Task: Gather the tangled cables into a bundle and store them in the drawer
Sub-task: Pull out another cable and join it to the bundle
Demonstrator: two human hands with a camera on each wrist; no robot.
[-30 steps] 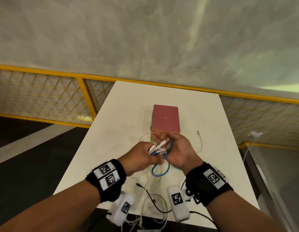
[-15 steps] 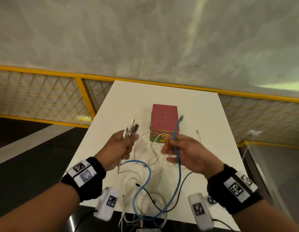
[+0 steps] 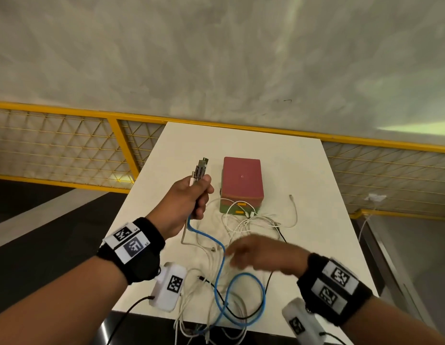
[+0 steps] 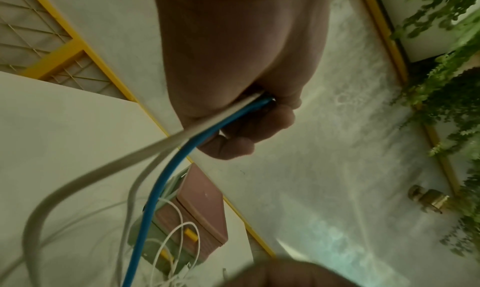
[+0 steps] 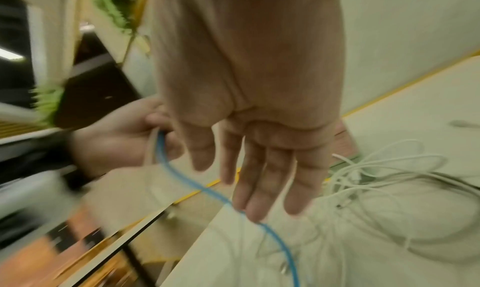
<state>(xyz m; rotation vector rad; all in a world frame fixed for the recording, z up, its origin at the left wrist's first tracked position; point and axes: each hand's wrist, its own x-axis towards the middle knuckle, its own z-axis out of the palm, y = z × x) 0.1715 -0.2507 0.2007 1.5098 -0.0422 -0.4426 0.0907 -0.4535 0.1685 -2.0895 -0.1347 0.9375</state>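
My left hand (image 3: 191,197) is raised over the table and grips a bunch of cable ends, whose plugs (image 3: 201,168) stick up above the fist. A blue cable (image 3: 221,260) and a beige one (image 4: 109,164) hang down from that fist (image 4: 241,115). The blue cable loops (image 3: 246,300) near the table's front edge among white cables (image 3: 251,220) and a black one (image 3: 216,287). My right hand (image 3: 256,252), blurred, hovers over the tangle with straight fingers (image 5: 262,180) and holds nothing. The small red-topped drawer box (image 3: 241,183) with yellow handles (image 3: 241,203) stands behind the cables.
The white table (image 3: 316,195) ends at a yellow railing (image 3: 241,127) with mesh panels and a grey wall behind. A loose white cable end (image 3: 292,199) lies to the right of the box. Camera wires hang off the near edge (image 3: 131,310).
My left hand rose and moved toward the box with the plug ends. My right hand let go of the blue cable and dropped down over the tangle, fingers now straight.
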